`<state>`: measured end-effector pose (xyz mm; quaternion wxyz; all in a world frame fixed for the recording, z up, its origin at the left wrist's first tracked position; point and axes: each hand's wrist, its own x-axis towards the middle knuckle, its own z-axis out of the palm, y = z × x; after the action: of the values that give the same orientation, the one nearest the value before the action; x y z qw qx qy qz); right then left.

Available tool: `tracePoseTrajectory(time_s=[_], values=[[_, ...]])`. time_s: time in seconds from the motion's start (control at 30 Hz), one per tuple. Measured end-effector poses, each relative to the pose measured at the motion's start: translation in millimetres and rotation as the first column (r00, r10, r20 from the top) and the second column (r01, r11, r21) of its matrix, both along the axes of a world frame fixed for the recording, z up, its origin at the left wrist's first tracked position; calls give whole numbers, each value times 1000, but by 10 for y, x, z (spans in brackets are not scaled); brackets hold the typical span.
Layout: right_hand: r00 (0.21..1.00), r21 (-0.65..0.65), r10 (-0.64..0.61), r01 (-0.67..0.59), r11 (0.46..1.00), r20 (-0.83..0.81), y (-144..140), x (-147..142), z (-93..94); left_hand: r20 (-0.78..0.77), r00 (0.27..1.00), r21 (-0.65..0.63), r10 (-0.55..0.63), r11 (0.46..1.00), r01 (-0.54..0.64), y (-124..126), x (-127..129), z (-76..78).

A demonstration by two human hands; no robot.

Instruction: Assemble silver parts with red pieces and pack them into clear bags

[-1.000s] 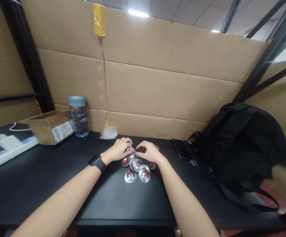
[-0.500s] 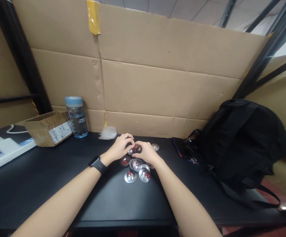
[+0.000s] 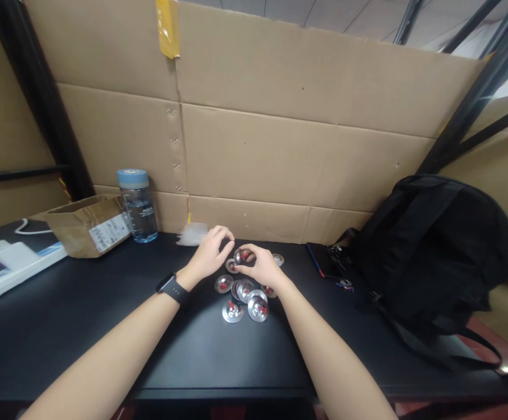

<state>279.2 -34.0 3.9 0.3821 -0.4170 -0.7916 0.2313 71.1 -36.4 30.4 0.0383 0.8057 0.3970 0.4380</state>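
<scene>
Small shiny metal finger cymbals with raised domes and red straps lie in a loose group on the black tabletop. My right hand [image 3: 260,265] pinches one finger cymbal [image 3: 239,256], tilted up above the group, between thumb and fingers. Just left of it, my left hand [image 3: 212,252], with a dark watch [image 3: 171,287] on its wrist, holds nothing; its thumb and fingers are curved and apart. Another cymbal [image 3: 231,266] shows below the held one. Nearer to me, a cymbal [image 3: 233,311] lies by itself, beside an overlapping cymbal [image 3: 258,310]. My right hand partly covers others.
Clear plastic bags [image 3: 191,234] lie behind my left hand. Further left stand a water bottle [image 3: 140,210], an open cardboard box [image 3: 83,230] and a power strip [image 3: 21,277]. A black backpack [image 3: 438,256] and a dark flat item [image 3: 322,259] occupy the right. Cardboard [image 3: 254,169] walls the back.
My hands were together around the cymbal at the back of the group. My left hand has let go and drawn slightly left; my right hand keeps the cymbal.
</scene>
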Motion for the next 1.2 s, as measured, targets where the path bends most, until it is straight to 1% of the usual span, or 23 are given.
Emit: tracePoseTrajectory(time_s=[0.07, 0.17, 0.3, 0.47, 0.67, 0.8, 0.93, 1.1, 1.2], values=[[996, -46, 9, -13, 999, -92, -2, -2, 7, -12, 1000, 2, 14, 1000, -14, 22, -48, 21], [982, -73, 33, -48, 996, -187, -8, -18, 12, -44, 998, -2, -44, 999, 44, 56, -87, 5], [971, -74, 77, -96, 993, -228, -35, -47, 27, -87, 984, -4, -154, 988, 154, 76, -71, -49], [965, -54, 95, -111, 992, -245, -64, -63, 48, -62, 983, 8, -171, 985, 172, 53, -27, -61], [966, -16, 90, -97, 995, -243, -63, -65, 51, -58, 982, 21, -180, 983, 181, 29, 25, -74], [962, 5, 107, -109, 994, -252, -85, -79, 72, -110, 983, 35, -148, 988, 152, 50, 27, -112], [971, 4, 95, -97, 995, -219, -97, -88, 72, -192, 973, 39, -127, 990, 137, 59, 0, -129], [987, 16, 31, -28, 999, -161, -34, -38, 36, -265, 960, 23, -94, 994, 103, 91, -82, -111], [996, 54, -68, 71, 996, -49, 12, 77, 54, -287, 956, 13, -56, 998, 63, 161, -176, -118]])
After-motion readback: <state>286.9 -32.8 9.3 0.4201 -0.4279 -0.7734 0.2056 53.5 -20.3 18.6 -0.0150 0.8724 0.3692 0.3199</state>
